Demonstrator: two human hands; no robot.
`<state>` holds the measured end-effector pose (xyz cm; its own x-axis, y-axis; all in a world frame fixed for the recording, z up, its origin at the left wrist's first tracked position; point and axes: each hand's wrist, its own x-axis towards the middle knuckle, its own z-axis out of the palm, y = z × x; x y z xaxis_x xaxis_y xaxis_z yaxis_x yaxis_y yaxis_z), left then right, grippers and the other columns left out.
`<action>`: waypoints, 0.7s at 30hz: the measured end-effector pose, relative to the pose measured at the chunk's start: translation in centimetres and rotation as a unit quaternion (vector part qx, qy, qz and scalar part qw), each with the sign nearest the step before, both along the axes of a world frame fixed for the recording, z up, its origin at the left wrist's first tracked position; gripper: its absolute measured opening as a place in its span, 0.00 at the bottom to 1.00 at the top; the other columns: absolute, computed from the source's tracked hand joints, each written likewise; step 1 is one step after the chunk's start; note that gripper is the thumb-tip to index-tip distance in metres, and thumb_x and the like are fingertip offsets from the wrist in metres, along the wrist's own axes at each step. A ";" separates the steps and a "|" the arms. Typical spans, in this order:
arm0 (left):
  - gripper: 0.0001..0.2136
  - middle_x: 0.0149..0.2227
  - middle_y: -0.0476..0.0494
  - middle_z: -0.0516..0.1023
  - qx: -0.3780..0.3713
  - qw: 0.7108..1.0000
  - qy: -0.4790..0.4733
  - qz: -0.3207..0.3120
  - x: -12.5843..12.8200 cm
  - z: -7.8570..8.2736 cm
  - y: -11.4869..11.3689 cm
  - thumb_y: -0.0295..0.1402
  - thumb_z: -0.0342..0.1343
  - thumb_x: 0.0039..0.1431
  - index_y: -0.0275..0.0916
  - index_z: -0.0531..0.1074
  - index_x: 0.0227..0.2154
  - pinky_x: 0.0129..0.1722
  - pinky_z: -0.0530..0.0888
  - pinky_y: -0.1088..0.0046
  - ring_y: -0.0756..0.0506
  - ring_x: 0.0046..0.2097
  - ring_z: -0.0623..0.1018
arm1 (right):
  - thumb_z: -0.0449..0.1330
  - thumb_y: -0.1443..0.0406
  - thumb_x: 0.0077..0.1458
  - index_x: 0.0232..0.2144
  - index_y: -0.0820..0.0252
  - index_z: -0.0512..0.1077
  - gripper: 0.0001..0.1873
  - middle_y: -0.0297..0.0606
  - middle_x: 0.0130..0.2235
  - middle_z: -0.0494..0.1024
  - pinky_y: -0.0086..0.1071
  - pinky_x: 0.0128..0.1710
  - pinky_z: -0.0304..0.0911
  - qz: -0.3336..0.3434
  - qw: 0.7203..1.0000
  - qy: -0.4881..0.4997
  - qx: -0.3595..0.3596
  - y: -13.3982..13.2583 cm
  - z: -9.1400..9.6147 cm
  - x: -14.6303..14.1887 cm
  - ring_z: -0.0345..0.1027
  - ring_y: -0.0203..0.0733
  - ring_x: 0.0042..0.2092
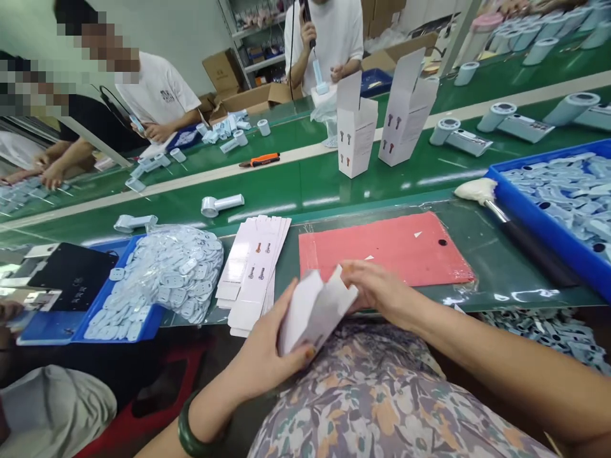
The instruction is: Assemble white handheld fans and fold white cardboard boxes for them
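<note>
A small white carton (305, 312) is tilted in front of me, its open end with raised flaps turned to the upper right. My left hand (267, 356) wraps round its body, thumb along the near side. At the flaps, my right hand (372, 289) has its fingers closed on the carton's edge; some fingertips are hidden behind it. Just left of the carton lies a stack of flat printed cartons (255, 254). Beyond my right hand a red mat (372, 245) is spread on the bench, with small white scraps on it.
Two erected cartons (357, 137) stand open on the green conveyor (296, 184), beside several light-blue handheld devices (465, 140). Blue trays of small parts flank me, left (153, 324) and right (539, 222). A black-handled brush (515, 232) and orange pliers (260, 160) lie ahead. Co-workers sit opposite.
</note>
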<state>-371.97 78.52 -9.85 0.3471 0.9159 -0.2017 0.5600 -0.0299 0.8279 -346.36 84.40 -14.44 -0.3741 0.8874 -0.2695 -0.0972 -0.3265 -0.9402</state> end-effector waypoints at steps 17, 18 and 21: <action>0.42 0.58 0.36 0.75 0.455 0.890 0.024 -0.017 4.9 0.9 3.2 0.30 0.64 0.59 0.53 0.51 0.73 0.46 0.81 0.63 0.38 0.53 0.80 | 0.69 0.60 0.59 0.51 0.42 0.78 0.18 0.39 0.57 0.74 0.41 0.55 0.69 -0.110 0.929 0.064 0.348 2.5 2.2 -1.9 0.70 0.47 0.59; 0.42 0.58 0.36 0.74 0.467 0.884 0.008 -0.034 5.0 1.0 3.5 0.30 0.64 0.59 0.55 0.52 0.73 0.45 0.80 0.63 0.38 0.53 0.79 | 0.70 0.60 0.59 0.48 0.43 0.80 0.14 0.38 0.57 0.75 0.42 0.56 0.68 -0.098 0.928 0.099 0.347 2.4 2.2 -1.8 0.69 0.47 0.60; 0.41 0.59 0.37 0.71 0.486 0.870 -0.032 -0.079 5.0 1.3 4.3 0.30 0.63 0.60 0.60 0.52 0.72 0.44 0.79 0.63 0.39 0.52 0.78 | 0.67 0.55 0.62 0.44 0.43 0.81 0.09 0.37 0.50 0.81 0.43 0.57 0.69 -0.091 0.914 0.207 0.337 1.9 2.5 -1.8 0.73 0.46 0.56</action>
